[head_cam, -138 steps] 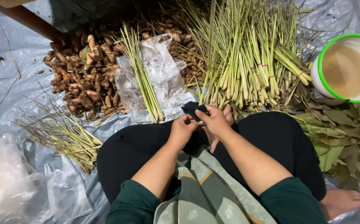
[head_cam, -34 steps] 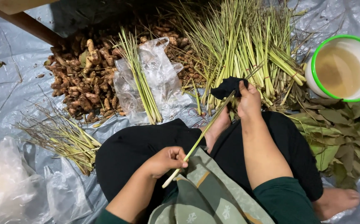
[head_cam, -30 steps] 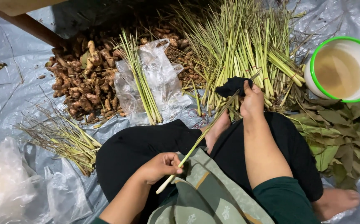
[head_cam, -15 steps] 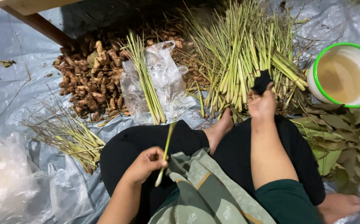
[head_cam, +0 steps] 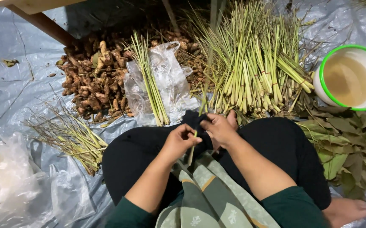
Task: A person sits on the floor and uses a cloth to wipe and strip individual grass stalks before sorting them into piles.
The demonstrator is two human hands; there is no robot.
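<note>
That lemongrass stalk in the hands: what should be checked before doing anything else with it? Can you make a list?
1. Lemongrass stalk held by both hands: ok, left hand and right hand both pinch it.
2. Dark cloth at the stalk: ok, under the right hand.
3. Sorted bundle lying on the clear plastic bag: ok.
4. Big lemongrass pile within reach ahead: ok.
5. White tub upright, cloudy liquid inside: ok.
6. Stalk wiped clean: cannot tell, fingers hide it.
</note>
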